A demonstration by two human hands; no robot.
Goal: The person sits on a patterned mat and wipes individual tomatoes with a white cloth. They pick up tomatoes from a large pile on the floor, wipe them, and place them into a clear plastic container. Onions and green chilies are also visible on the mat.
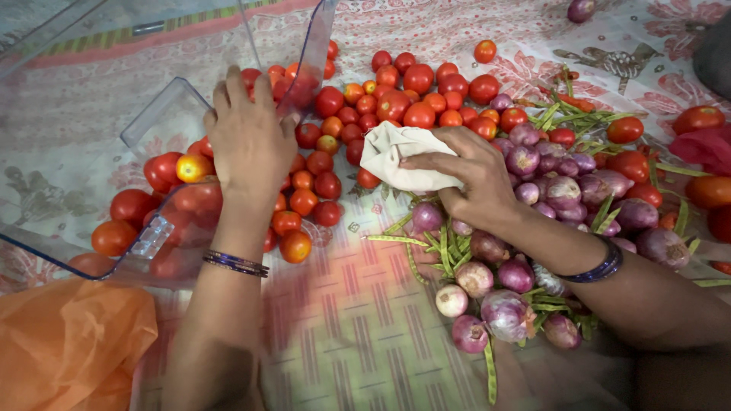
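Observation:
My left hand [247, 141] grips the near edge of a clear plastic bin [164, 114] that lies tilted on a patterned cloth. Red and orange tomatoes [396, 99] spread around and under the bin. My right hand [476, 179] holds a folded white cloth [396, 156] just above the tomatoes and beside the onions. Purple bangles ring both wrists.
A heap of purple onions [548, 190] and green beans [426, 243] lies under and right of my right arm. Orange fabric [68, 342] sits at the lower left. A red bag [704, 148] is at the right edge, with more beans and chillies [571, 110] behind.

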